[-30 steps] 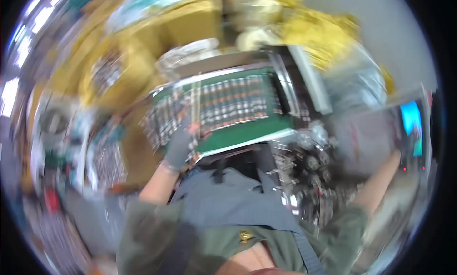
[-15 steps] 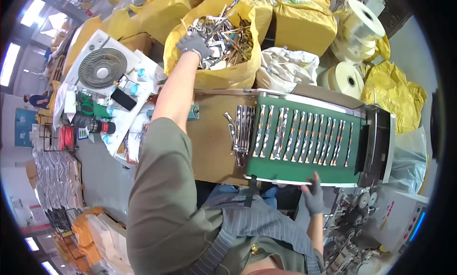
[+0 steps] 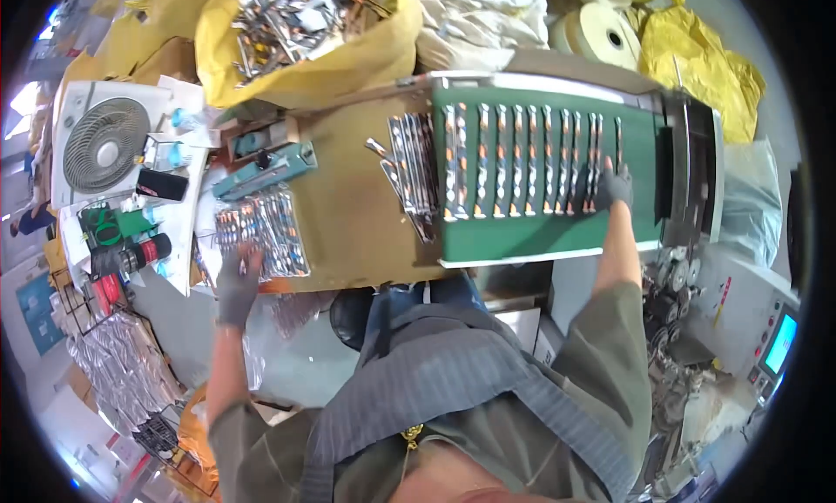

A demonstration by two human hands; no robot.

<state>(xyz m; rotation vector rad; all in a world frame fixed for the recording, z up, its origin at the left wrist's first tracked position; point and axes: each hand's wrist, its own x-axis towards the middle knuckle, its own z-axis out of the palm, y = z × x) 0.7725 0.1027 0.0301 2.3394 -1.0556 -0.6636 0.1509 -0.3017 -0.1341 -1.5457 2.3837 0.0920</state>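
Note:
Slim printed packets [image 3: 501,163], dark with white and orange marks, lie in a spaced row across a green conveyor belt [image 3: 540,242]. My right hand [image 3: 616,189], in a grey glove with some fingertips bare, is over the row's right end. Its fingers are apart around the last packets; whether they touch one is hard to see. At the left, my gloved left hand [image 3: 239,285] is at the near edge of a pile of similar packets [image 3: 266,229], fingers loosely stretched and holding nothing visible. A bundle of packets [image 3: 413,163] rests just left of the belt.
A yellow-lined container [image 3: 348,59] full of loose packets stands behind the brown tabletop [image 3: 348,216]. A blue metal tool [image 3: 270,172] lies behind the left pile. Farther left are a fan [image 3: 106,146] and a phone [image 3: 162,185]. A dark housing [image 3: 692,172] closes the belt's right end.
My left hand has come from the yellow-lined container down to the left pile. My right hand has moved from the belt's near edge onto the row's right end. The view has shifted.

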